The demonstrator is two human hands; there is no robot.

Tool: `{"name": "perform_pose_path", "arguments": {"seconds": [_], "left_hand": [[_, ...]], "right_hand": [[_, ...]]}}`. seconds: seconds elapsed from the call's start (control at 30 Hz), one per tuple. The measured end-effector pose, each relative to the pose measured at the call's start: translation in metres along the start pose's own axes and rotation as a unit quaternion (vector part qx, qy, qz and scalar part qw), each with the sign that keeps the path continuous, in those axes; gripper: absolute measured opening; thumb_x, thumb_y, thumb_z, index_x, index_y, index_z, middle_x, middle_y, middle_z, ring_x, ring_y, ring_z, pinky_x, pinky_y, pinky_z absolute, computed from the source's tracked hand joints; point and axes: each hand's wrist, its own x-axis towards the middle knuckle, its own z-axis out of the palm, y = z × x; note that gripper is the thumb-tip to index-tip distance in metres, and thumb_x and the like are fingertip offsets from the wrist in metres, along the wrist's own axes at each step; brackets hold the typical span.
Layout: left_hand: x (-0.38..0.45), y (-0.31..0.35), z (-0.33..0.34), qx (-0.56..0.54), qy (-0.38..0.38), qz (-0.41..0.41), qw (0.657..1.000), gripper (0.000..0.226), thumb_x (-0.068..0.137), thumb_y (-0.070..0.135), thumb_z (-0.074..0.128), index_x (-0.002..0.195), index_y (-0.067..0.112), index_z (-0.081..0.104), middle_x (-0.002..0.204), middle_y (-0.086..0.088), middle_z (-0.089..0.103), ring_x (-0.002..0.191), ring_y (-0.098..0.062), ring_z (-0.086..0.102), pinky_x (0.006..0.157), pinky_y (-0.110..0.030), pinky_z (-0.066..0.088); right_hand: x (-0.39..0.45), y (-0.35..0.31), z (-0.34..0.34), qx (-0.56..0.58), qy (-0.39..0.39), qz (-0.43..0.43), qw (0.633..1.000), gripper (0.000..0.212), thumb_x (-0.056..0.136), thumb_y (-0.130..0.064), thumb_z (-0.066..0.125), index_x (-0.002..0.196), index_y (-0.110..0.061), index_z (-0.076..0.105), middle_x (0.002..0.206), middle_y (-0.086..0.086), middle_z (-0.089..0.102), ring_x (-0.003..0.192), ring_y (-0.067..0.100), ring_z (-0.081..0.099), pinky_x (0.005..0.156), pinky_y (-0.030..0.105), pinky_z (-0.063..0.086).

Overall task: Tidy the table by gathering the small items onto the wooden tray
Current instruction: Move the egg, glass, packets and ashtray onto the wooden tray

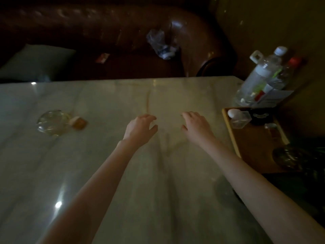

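Head view showed both hands out over the middle of the pale bench [105,173], palms down, holding nothing. The fingers [149,118] of the left hand [139,128] were loosely curled, thumb apart from them, and those of the right hand [195,125] were likewise half-curled and empty; whether the fingertips touched the surface could not be told in the dim light. Between the two hands the bench was bare. Off to the right, at the bench's edge, sat the wooden tray [233,138], its long axis running away from the person and slightly leftward at the far end. It already carried a small clear bottle with a white cap [237,118] at its far end, a dark item [261,118] just beside that, and a blurred small piece nearer the right rim, so part of the gathering seemed done. Well apart to the left, a glass piece [51,123] remained on the bench with a small orange item [79,123] touching or just beside it; the two lay roughly side by side across the view. These looked like what was left to move, and the left hand was the nearer one. Beyond the tray stood tall plastic bottles [260,78], and a brown sofa [105,32] lay behind the bench.
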Motion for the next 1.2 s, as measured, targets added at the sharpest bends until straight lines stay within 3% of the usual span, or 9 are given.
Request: {"name": "perform_pose_path", "arguments": {"seconds": [0.27, 0.57, 0.77, 1.0, 1.2], "left_hand": [[-0.042, -0.123, -0.069, 0.045, 0.087, -0.027, 0.995, 0.053, 0.084, 0.034, 0.057, 0.131, 0.017, 0.041, 0.138, -0.003, 0.045, 0.124, -0.024, 0.043, 0.099, -0.040, 0.033], [-0.071, -0.244, -0.107, 0.026, 0.126, -0.113, 0.985, 0.071, 0.079, 0.042, 0.063, 0.137, 0.016, 0.033, 0.148, -0.003, 0.031, 0.135, -0.023, 0.028, 0.108, -0.039, 0.022], [-0.068, -0.314, -0.094, 0.008, 0.149, -0.165, 0.975, 0.088, 0.070, 0.051, 0.069, 0.140, 0.017, 0.027, 0.152, -0.003, 0.022, 0.141, -0.019, 0.016, 0.113, -0.040, 0.018], [-0.048, -0.364, -0.075, -0.034, 0.114, -0.244, 0.962, 0.111, 0.062, 0.063, 0.066, 0.144, 0.012, 0.012, 0.155, -0.007, 0.007, 0.142, -0.020, 0.006, 0.114, -0.038, 0.011], [-0.036, -0.380, -0.055, -0.099, 0.089, -0.265, 0.955, 0.122, 0.053, 0.061, 0.074, 0.144, 0.013, 0.008, 0.155, -0.011, 0.007, 0.141, -0.025, 0.011, 0.112, -0.039, 0.016]], "right_hand": [[0.035, -0.140, 0.008, 0.001, 0.009, -0.073, 0.997, 0.045, 0.089, -0.019, 0.048, 0.131, -0.007, 0.038, 0.131, 0.014, 0.050, 0.121, 0.030, 0.043, 0.097, 0.039, 0.033], [0.074, -0.260, 0.041, 0.078, 0.021, -0.109, 0.991, 0.053, 0.090, -0.021, 0.050, 0.138, -0.005, 0.033, 0.137, 0.014, 0.047, 0.127, 0.029, 0.041, 0.104, 0.038, 0.032], [0.105, -0.306, 0.081, 0.147, 0.019, -0.096, 0.984, 0.052, 0.091, -0.020, 0.049, 0.138, -0.004, 0.033, 0.138, 0.015, 0.044, 0.129, 0.028, 0.037, 0.107, 0.033, 0.031], [0.141, -0.334, 0.131, 0.161, 0.016, -0.067, 0.984, 0.052, 0.084, -0.023, 0.061, 0.128, 0.002, 0.047, 0.128, 0.020, 0.053, 0.121, 0.037, 0.046, 0.104, 0.042, 0.036], [0.157, -0.346, 0.160, 0.117, -0.018, -0.052, 0.992, 0.066, 0.085, -0.041, 0.058, 0.134, -0.001, 0.040, 0.138, 0.015, 0.045, 0.128, 0.032, 0.039, 0.106, 0.037, 0.027]]}}
